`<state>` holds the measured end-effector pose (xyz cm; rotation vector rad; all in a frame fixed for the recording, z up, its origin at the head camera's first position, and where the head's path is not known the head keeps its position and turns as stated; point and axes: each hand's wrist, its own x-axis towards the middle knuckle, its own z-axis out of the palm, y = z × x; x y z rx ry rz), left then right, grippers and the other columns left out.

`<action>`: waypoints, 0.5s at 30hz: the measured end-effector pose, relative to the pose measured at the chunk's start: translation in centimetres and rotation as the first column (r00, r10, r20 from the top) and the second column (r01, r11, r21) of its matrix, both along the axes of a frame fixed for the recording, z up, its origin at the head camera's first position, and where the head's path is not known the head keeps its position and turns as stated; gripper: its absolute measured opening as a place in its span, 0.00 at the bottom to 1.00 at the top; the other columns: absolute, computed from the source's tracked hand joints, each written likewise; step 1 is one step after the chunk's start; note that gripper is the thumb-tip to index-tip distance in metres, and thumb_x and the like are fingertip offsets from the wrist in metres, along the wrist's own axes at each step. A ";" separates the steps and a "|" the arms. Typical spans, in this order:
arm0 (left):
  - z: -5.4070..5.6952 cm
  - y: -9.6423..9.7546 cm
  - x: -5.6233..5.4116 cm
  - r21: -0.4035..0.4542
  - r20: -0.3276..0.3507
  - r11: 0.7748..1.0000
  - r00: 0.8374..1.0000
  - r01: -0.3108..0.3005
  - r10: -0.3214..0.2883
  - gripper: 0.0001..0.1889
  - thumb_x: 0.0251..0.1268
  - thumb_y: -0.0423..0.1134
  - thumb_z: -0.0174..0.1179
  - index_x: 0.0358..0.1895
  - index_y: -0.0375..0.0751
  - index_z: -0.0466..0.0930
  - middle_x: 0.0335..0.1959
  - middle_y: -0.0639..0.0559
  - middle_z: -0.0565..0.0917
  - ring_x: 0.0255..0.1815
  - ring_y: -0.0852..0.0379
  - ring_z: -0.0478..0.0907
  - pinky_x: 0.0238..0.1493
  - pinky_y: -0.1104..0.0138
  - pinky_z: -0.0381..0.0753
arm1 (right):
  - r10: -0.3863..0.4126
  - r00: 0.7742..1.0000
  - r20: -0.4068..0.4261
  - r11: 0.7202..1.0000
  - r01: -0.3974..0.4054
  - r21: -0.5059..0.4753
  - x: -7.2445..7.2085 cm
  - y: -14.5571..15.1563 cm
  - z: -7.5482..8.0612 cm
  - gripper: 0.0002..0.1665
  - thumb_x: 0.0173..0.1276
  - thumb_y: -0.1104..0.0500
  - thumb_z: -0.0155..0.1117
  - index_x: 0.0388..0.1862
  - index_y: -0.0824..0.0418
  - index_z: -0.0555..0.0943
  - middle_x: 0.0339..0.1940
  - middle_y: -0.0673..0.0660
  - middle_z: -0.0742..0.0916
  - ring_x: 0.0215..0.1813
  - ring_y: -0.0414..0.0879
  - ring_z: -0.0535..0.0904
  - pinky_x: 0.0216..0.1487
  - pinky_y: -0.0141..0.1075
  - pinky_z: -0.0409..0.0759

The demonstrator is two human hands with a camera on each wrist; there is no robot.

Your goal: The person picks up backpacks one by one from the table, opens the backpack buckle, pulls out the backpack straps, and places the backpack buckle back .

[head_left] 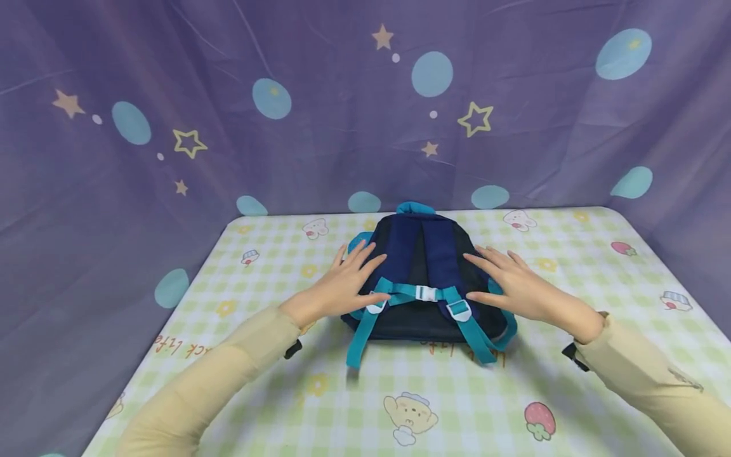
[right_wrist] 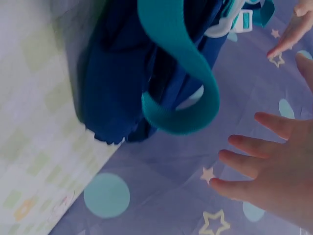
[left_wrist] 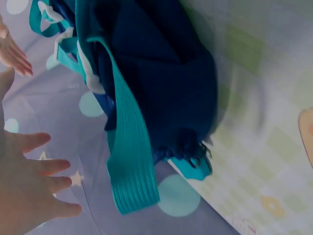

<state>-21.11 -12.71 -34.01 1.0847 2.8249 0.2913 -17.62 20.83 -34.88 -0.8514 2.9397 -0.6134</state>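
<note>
Behind the counter [head_left: 628,285] and at its sides, purple curtain [head_left: 342,139] with stars [head_left: 382,37] and blue ovals [head_left: 432,74]; over the counter, checked cloth [head_left: 468,400].

Backpack [head_left: 420,257]: underside hidden from you, against the tablecloth [head_left: 274,406]; cropped by the top edge in both wrist views. Your left hand [left_wrist: 32,193]: cut off by the left edge in its wrist view. Your right hand [right_wrist: 281,171]: cut off by the right edge in its own. Orange lettering [head_left: 436,349]: partly covered by the backpack.
</note>
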 end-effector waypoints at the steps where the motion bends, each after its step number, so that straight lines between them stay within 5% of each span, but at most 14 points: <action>1: 0.0 0.2 0.0 0.001 0.007 1.000 1.000 0.007 -0.007 0.41 0.70 0.59 0.54 0.77 0.38 0.54 0.77 0.34 0.49 0.79 0.41 0.36 0.74 0.43 0.29 | 0.012 1.000 0.006 1.000 -0.012 -0.007 -0.1 -0.3 -0.1 0.44 0.70 0.43 0.63 0.75 0.65 0.61 0.74 0.73 0.62 0.73 0.70 0.54 0.69 0.67 0.46; 6: 0.0 1.3 0.1 0.030 0.068 0.998 0.996 0.049 -0.051 0.37 0.72 0.54 0.55 0.75 0.35 0.57 0.76 0.34 0.54 0.78 0.40 0.43 0.75 0.47 0.37 | 0.071 0.996 0.061 0.996 -0.068 -0.049 -0.5 -1.5 -0.5 0.41 0.71 0.46 0.62 0.73 0.68 0.63 0.71 0.75 0.64 0.71 0.72 0.59 0.66 0.66 0.60; 15: -0.8 3.1 -0.2 0.136 0.151 0.989 0.985 0.066 -0.086 0.29 0.74 0.47 0.56 0.70 0.32 0.65 0.67 0.36 0.69 0.68 0.41 0.66 0.67 0.52 0.68 | 0.150 0.978 0.144 0.984 -0.133 -0.119 -1.1 -3.4 -1.1 0.32 0.71 0.56 0.63 0.68 0.72 0.69 0.64 0.71 0.74 0.64 0.67 0.71 0.58 0.57 0.75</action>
